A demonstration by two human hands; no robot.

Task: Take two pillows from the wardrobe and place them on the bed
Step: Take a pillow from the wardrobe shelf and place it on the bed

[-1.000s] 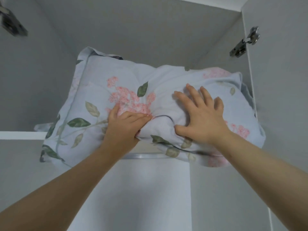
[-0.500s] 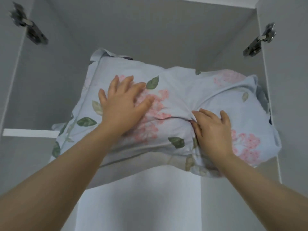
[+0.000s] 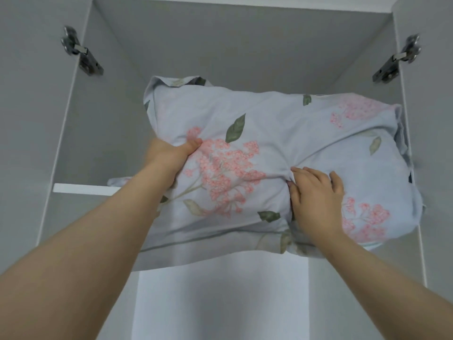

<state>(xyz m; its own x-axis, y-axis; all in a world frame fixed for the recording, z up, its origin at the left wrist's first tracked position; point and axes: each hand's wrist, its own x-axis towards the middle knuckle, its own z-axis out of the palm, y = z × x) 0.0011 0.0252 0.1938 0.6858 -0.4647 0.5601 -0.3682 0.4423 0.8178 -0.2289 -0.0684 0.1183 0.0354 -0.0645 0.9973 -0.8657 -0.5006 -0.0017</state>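
Observation:
A pale blue pillow (image 3: 274, 133) printed with pink flowers and green leaves lies on the wardrobe's top shelf (image 3: 83, 188), its front half hanging over the shelf edge. My left hand (image 3: 171, 155) grips the pillow's left part, fingers tucked behind the fabric, thumb on the front. My right hand (image 3: 316, 195) clutches a bunched fold near the pillow's middle. A second pillow cannot be told apart; only a fabric edge shows at the far right (image 3: 402, 138).
Grey wardrobe walls enclose the shelf compartment. Metal door hinges sit on the left (image 3: 82, 55) and right (image 3: 397, 60) sides. A white back panel (image 3: 220, 298) of the lower compartment shows below the pillow.
My left hand went from lying flat on the pillow to gripping its left part. The pillow has slid further out over the shelf edge. My right hand keeps its grip on the fold.

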